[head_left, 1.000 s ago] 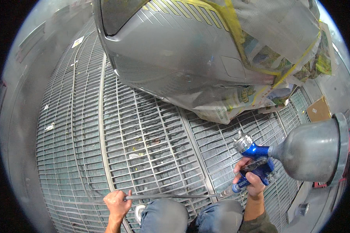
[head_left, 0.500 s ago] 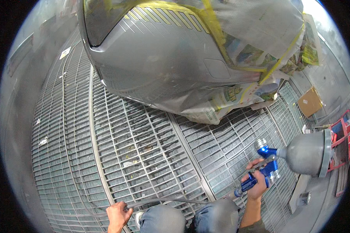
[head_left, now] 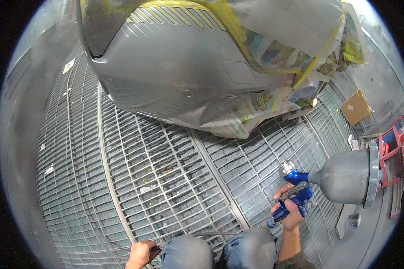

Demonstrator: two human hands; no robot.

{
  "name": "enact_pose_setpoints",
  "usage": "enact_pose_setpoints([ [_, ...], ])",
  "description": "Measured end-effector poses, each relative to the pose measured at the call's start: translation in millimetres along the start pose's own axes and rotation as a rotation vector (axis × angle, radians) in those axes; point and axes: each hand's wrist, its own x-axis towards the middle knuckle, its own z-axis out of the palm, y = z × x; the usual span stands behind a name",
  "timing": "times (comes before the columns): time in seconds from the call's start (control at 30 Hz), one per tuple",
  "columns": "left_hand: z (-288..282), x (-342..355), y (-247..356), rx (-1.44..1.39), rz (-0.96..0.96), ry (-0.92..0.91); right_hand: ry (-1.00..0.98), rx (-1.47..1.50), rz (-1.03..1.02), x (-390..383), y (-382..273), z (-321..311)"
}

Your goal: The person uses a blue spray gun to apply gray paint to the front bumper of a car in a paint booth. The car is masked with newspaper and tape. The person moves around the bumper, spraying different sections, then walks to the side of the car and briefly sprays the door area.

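Observation:
My right hand [head_left: 288,210] is wrapped round the handle of a blue spray gun [head_left: 300,193], whose silver nozzle points up and away from me. A grey paint cup [head_left: 345,176] with a wide lid is attached to the gun and leans to the right. Low in the picture, beside my knee, my left hand [head_left: 141,253] is closed on a grey air hose [head_left: 215,233] that passes behind my knees toward the gun. Ahead stands a grey car bumper [head_left: 161,67], its edges covered with yellow masking tape [head_left: 238,31] and masking sheets [head_left: 296,22].
A metal grating [head_left: 152,170] forms the floor, with scraps of paper on it. At the right are a cardboard box [head_left: 356,107], a red rack [head_left: 392,152] and a small can [head_left: 353,220] near the wall. My knees [head_left: 188,253] rise at the lower edge.
The spray gun in my right hand has shifted slightly left. My left hand has moved a little right and down, toward my knee. The bumper appears slightly farther left and higher.

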Motion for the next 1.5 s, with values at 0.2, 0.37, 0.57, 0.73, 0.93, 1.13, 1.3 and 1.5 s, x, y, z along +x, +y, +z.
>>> enact_pose_setpoints([
  [0.2, 28, 1, -15, 0.003, 0.013, -0.166, -0.154, 0.023, 0.174, -15, 2, -21],
  [0.37, 58, -15, -35, 0.005, -0.037, -0.129, 0.097, 0.009, -0.002, 0, -7, -39],
  [0.57, 22, -12, -7, -0.163, 0.000, 0.168, 0.461, -0.002, -0.148, 9, -10, -50],
  [0.73, 0, 2, 12, -0.233, -0.119, 0.141, 0.410, 0.062, -0.133, 0, -8, -35],
  [0.93, 56, -13, -22, -0.191, 0.055, 0.000, -0.088, 0.088, 0.138, -16, 10, -45],
  [1.13, 93, -25, -24, -0.279, -0.054, -0.058, -0.219, 0.161, 0.120, -16, 13, -31],
  [1.3, 30, -8, 26, -0.075, 0.002, -0.179, -0.146, 0.139, 0.110, -15, 18, -42],
  [1.5, 42, -7, 20, 0.049, -0.017, -0.183, 0.069, 0.025, -0.091, 5, 7, -37],
])
